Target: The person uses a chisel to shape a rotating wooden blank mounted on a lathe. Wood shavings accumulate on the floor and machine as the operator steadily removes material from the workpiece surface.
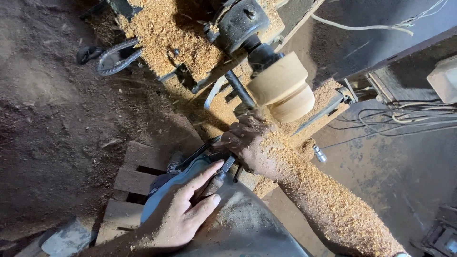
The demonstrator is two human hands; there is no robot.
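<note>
A dark metal lathe bed heaped with pale sawdust (166, 33) is seen running across the top of the view, above a slatted wooden pallet (128, 185) on the dirt floor. A pale, rounded, grooved wooden workpiece (283, 88) is mounted on the lathe's black spindle. Just below it, the right hand (250, 145), its forearm coated in shavings, is closed over the front of a long metal turning tool (223, 169). The tool's rear handle is gripped by the left hand (183, 212), with the fingers curled round it and the forefinger laid along it.
</note>
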